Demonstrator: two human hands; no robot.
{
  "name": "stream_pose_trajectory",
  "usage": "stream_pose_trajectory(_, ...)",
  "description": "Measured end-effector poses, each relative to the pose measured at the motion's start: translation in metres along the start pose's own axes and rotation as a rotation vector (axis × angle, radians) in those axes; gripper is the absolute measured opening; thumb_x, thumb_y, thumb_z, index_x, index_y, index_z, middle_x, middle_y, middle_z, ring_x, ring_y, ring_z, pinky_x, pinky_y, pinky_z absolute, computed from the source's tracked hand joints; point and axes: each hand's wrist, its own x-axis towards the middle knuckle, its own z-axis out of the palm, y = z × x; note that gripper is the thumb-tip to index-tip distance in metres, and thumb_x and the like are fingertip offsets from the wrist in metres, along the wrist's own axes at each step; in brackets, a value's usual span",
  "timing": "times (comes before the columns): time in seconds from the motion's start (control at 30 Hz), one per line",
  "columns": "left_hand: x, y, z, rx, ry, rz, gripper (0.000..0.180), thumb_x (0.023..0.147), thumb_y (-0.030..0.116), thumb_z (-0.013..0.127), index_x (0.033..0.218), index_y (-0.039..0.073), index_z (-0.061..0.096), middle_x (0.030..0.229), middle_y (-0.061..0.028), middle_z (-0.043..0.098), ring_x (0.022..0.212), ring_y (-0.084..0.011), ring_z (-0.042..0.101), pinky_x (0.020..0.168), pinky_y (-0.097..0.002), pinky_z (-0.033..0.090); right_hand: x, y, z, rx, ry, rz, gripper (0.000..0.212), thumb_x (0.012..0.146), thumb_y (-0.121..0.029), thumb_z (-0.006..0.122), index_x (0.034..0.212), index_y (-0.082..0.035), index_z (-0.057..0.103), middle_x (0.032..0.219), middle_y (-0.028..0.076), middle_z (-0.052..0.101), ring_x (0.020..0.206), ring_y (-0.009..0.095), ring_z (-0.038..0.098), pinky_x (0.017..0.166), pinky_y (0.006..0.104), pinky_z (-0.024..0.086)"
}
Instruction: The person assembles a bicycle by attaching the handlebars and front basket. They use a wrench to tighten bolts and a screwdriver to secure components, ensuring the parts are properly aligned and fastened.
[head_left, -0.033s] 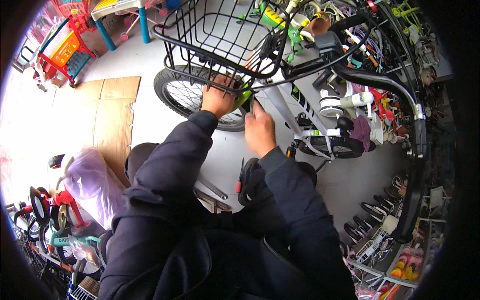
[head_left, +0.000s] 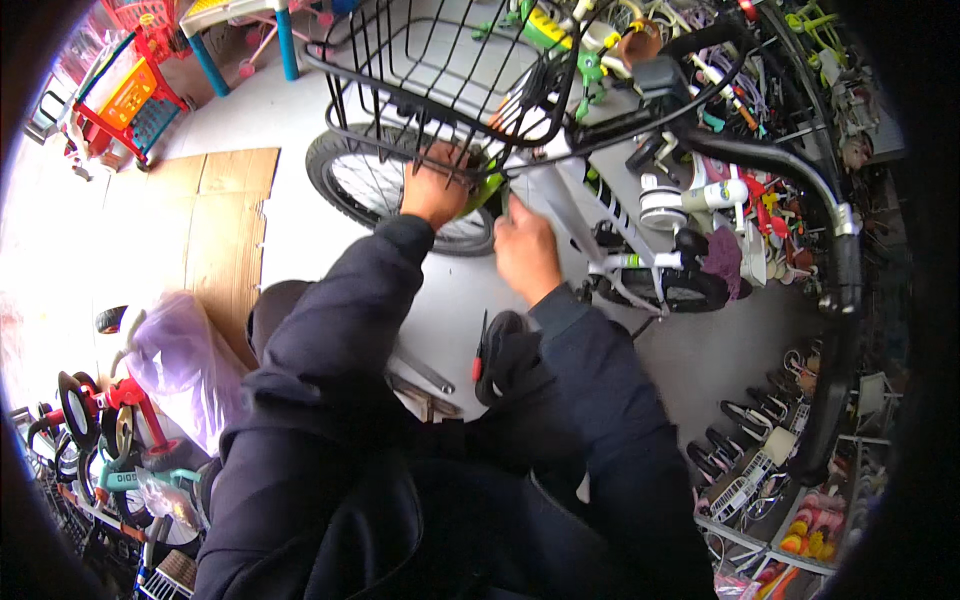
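Observation:
A white bicycle with green parts stands in front of me, its front wheel turned to the left. Over that wheel sits a black wire basket. My left hand is closed beside the green front fork, just under the basket; its fingertips are partly hidden by the wires. To the right of the fork my right hand is closed, thumb upward, around a thin grey metal tool whose kind I cannot make out. The black handlebar curves down the right side.
Near my shoe lie a red-handled screwdriver and a metal wrench. Flattened cardboard covers floor at left, beside a purple plastic bag. Bicycle parts and toys crowd the right; a toy cart stands far left.
My right hand has shifted slightly up and to the right beside the fork. My left hand keeps its place. The right end of the handlebar shows a little further right.

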Motion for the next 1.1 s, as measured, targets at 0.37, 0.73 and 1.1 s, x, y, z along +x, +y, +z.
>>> stream_pose_trajectory(0.37, -0.030, -0.011, -0.031, -0.380, 0.141, -0.740, 0.025, 0.093, 0.015, 0.059, 0.089, -0.007, 0.068, 0.072, -0.0176, 0.069, 0.069, -0.0236, 0.069, 0.064, -0.0340, 0.051, -0.047, 0.029, -0.004, 0.099, -0.195, 0.157, 0.027, 0.094, -0.014, 0.049, 0.115, 0.002, 0.054, 0.088, 0.024, 0.068, 0.076, 0.039, 0.066, 0.071, 0.0491, 0.052)
stream_pose_trajectory(0.73, -0.081, 0.094, -0.050, -1.227, -0.525, -0.967, 0.034, 0.105, 0.028, 0.049, 0.098, -0.002, 0.063, 0.072, -0.0066, 0.060, 0.057, -0.0143, 0.055, 0.053, -0.0259, 0.043, -0.074, -0.002, -0.025, 0.933, -0.457, 0.285, 0.015, 0.098, -0.011, 0.049, 0.105, 0.000, 0.055, 0.077, 0.007, 0.062, 0.059, 0.012, 0.059, 0.058, 0.0254, 0.049)
stream_pose_trajectory(1.1, -0.059, 0.076, -0.063, -1.300, -0.101, -1.242, 0.029, 0.106, 0.029, 0.041, 0.093, 0.006, 0.054, 0.085, -0.0064, 0.063, 0.054, -0.0104, 0.040, 0.048, -0.0270, 0.035, 0.114, 0.016, -0.231, 0.871, 0.372, -0.053, 0.047, 0.099, -0.043, 0.056, 0.112, 0.002, 0.062, 0.099, 0.009, 0.066, 0.092, 0.018, 0.063, 0.083, 0.0329, 0.051)
